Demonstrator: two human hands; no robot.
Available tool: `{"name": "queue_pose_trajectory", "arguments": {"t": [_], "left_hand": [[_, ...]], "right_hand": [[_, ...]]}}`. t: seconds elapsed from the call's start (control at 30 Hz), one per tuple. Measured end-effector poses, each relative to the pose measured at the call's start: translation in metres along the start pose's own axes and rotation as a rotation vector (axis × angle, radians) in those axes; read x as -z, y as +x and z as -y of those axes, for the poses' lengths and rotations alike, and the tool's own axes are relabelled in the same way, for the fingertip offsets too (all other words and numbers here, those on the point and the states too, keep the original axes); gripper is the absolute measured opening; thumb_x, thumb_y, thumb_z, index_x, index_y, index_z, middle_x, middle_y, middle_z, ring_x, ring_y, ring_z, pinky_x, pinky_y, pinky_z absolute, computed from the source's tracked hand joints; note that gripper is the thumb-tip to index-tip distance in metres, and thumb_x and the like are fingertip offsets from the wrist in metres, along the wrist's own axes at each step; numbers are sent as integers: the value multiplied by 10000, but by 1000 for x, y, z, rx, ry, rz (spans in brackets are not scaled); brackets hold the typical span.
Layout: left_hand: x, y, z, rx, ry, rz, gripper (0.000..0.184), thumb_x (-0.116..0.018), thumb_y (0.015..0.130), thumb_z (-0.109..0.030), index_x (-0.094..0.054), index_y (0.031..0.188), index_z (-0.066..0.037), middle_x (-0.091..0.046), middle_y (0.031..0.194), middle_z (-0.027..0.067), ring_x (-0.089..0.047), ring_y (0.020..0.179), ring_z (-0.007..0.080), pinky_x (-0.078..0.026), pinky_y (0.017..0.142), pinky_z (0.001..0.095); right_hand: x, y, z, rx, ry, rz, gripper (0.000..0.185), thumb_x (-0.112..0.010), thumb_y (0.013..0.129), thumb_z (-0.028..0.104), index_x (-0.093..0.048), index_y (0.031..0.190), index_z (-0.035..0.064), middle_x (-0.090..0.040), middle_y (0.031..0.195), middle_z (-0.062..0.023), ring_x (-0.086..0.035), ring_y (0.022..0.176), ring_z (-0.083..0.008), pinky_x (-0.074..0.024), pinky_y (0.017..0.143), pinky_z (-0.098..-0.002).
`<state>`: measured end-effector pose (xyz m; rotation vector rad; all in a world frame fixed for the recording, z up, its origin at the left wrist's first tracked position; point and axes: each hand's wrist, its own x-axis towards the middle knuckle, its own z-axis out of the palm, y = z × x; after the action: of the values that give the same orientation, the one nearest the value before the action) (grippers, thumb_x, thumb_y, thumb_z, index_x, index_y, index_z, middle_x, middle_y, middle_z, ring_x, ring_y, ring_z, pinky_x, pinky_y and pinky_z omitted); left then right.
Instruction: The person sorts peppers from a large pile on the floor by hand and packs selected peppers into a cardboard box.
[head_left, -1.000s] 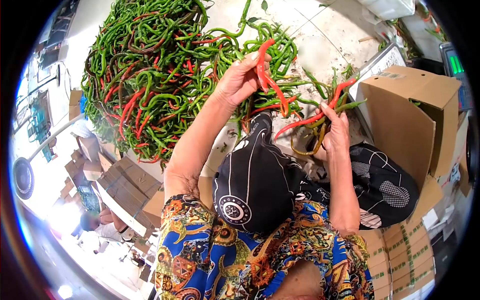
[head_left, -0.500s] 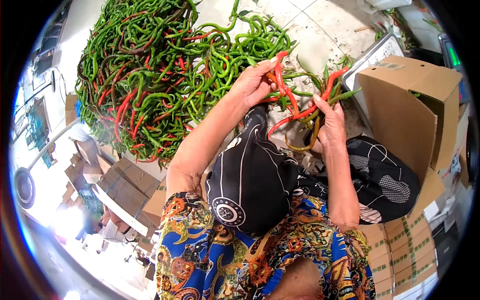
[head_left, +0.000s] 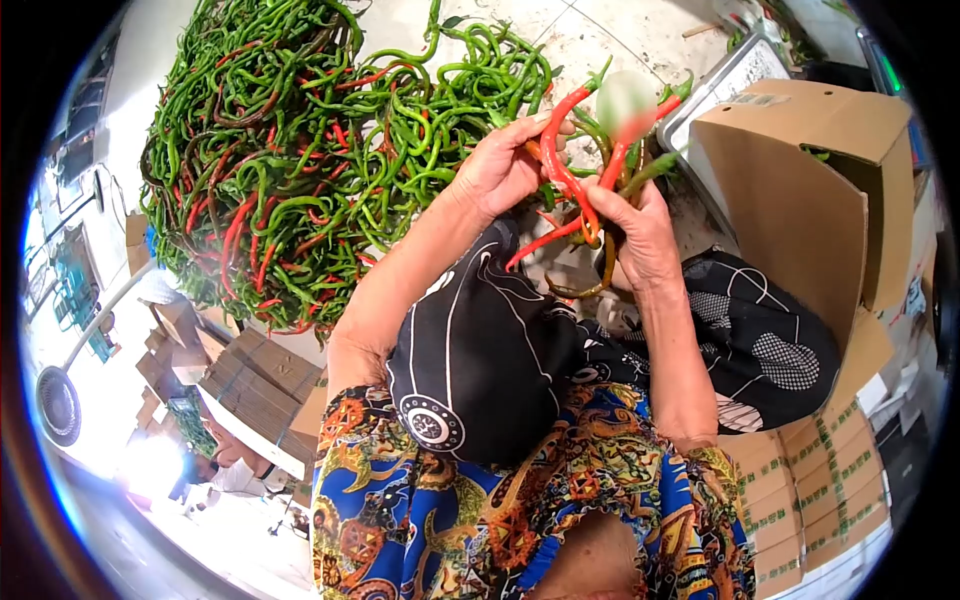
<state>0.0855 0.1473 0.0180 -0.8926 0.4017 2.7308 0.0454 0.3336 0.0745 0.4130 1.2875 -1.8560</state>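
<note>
My left hand [head_left: 503, 168] is closed in a pinch, with a curved red chili pepper [head_left: 551, 148] at its fingertips. The green stem of that chili points up and away, and its lower end reaches my right thumb. Closed round a small bunch of chili peppers is my right hand [head_left: 643, 232]. The bunch has a long red chili [head_left: 617, 163], a green one [head_left: 652, 174] and a brownish curled one [head_left: 583, 292]. My fingers hide part of the bunch. Left of my hands spreads a big heap of green and red chilies [head_left: 270, 150].
At the right stands an open cardboard box [head_left: 780, 190], beside a pale tray [head_left: 715, 90]. Flat cartons [head_left: 815, 490] are stacked lower right, and more cardboard [head_left: 260, 375] lies lower left. A fan [head_left: 58, 405] stands at the far left. Another person [head_left: 235, 465] is beyond the cardboard.
The red chili at my left hand has swung outward and now stands longer above my fingers. My right hand has shifted slightly left, closer to it, with its bunch still held.
</note>
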Motion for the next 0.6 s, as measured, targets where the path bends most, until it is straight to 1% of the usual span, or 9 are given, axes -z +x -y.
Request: {"name": "queue_pose_trajectory", "arguments": {"t": [0.1, 0.2, 0.33, 0.4, 0.47, 0.5, 0.53, 0.57, 0.6], "left_hand": [[-1, 1, 0, -20, 38, -18, 235, -604, 897, -192, -636, 1034, -4, -662, 942, 80, -605, 841, 184, -513, 811, 348], [-1, 2, -6, -16, 32, 4, 226, -614, 892, -193, -640, 1041, -25, -661, 938, 71, -604, 841, 195, -509, 820, 371], [-8, 6, -2, -33, 22, 12, 238, -624, 883, -199, -632, 1039, -20, -661, 912, 75, -616, 845, 208, -511, 815, 380], [-9, 6, 0, -26, 36, -3, 243, -625, 879, -193, -624, 1044, -13, -661, 898, 80, -623, 848, 213, -512, 815, 379], [-13, 6, -10, -81, 124, -18, 189, -639, 845, -163, -604, 973, -28, -644, 884, 90, -624, 881, 242, -512, 843, 418], [-15, 7, -18, -164, 102, -35, 218, -658, 839, -190, -608, 976, -29, -650, 894, 91, -615, 927, 246, -492, 879, 430], [-15, 8, -28, -247, 82, -54, 248, -678, 832, -218, -612, 980, -30, -656, 904, 93, -605, 972, 250, -472, 916, 443], [-13, 10, -41, -277, 80, -82, 225, -682, 828, -208, -618, 972, -48, -658, 916, 85, -605, 993, 242, -468, 931, 451], [-10, 12, -52, -284, 73, -83, 209, -681, 839, -197, -623, 981, -56, -657, 923, 74, -604, 1004, 233, -464, 920, 430]], "right_hand": [[-1, -3, 5, -38, -114, 31, 484, -773, 754, 76, -539, 1171, 6, -668, 922, -39, -617, 808, -101, -504, 780, -237], [-6, -5, 8, -70, -214, 6, 371, -736, 767, 46, -566, 1094, 7, -634, 945, -55, -607, 826, -123, -501, 794, -280], [-1, 5, -6, -45, -33, 90, 442, -721, 770, 45, -549, 1175, 0, -624, 1015, -45, -599, 878, -121, -493, 816, -276], [3, 6, -7, -53, -42, 60, 480, -709, 768, 38, -534, 1213, -4, -614, 1041, -39, -587, 902, -124, -487, 822, -279], [14, 9, -11, -90, -80, 36, 478, -704, 769, 36, -534, 1214, -4, -610, 1037, -35, -580, 896, -123, -478, 831, -280], [10, 9, -9, -25, -81, 19, 328, -688, 776, 25, -563, 1078, -2, -604, 898, -28, -576, 785, -125, -477, 737, -249], [12, 8, -8, -72, -107, 23, 354, -692, 775, 29, -561, 1103, -1, -607, 926, -27, -572, 816, -123, -468, 778, -258], [15, 7, -8, -119, -134, 29, 380, -695, 775, 33, -560, 1128, -1, -609, 954, -27, -568, 848, -121, -459, 819, -268], [17, 6, -8, -165, -160, 38, 406, -699, 774, 38, -558, 1153, -1, -612, 982, -26, -564, 879, -119, -451, 859, -277]]}}
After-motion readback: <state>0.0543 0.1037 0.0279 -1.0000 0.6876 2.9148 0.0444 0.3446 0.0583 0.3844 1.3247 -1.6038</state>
